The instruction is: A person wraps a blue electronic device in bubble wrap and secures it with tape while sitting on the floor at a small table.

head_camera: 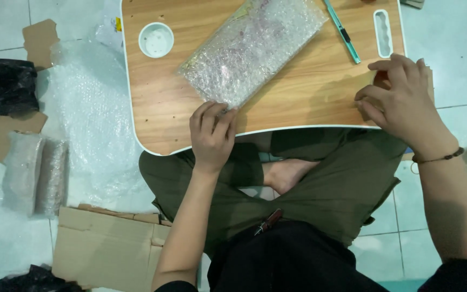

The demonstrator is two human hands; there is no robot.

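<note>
bubble-wrapped parcel (pixel 252 48) lies slantwise on the wooden lap desk (pixel 309 92), left hand (pixel 212 135) pressing its near corner with curled fingers. right hand (pixel 398 97) rests closed on the desk edge, holding nothing visible. it looks light, squashy, slippery; best held by both long sides.

Glossy bubble-wrapped parcel (pixel 252 48), wood-grain tray (pixel 309 92)

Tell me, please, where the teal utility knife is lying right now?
In the head view, the teal utility knife lies diagonally on the wooden lap table, toward its far right, between the bubble-wrapped parcel and the table's white handle slot.
</note>
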